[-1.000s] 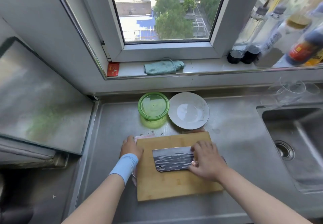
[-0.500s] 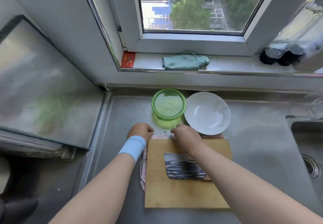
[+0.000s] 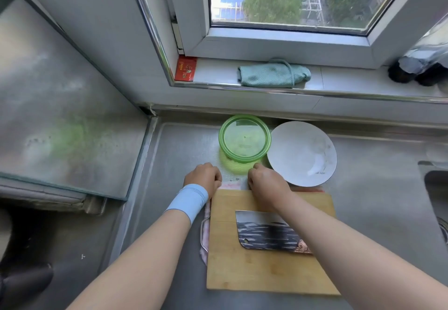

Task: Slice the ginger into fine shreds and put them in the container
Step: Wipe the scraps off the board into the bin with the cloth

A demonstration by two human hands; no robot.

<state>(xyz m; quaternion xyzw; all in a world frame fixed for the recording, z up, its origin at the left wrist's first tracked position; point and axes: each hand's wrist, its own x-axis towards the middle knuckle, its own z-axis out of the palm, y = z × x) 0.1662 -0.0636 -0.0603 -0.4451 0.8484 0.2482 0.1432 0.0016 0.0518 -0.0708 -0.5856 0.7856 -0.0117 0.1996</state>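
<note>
A green lidded container stands on the steel counter behind a wooden cutting board. A cleaver lies flat on the board, with my right forearm crossing over its handle end. Both hands are at the board's far edge. My left hand and my right hand have their fingers curled down onto a pink-white sheet that lies between them. The fingertips are hidden. No ginger shows in this view.
A white bowl sits right of the container, touching the board's far edge. A sink opens at the right. A glass-topped stove fills the left. A teal cloth and dark bottles rest on the windowsill.
My right hand let go of the cleaver, which stays flat on the board, and moved to the board's far edge beside my left hand. The view tilted down and closer.
</note>
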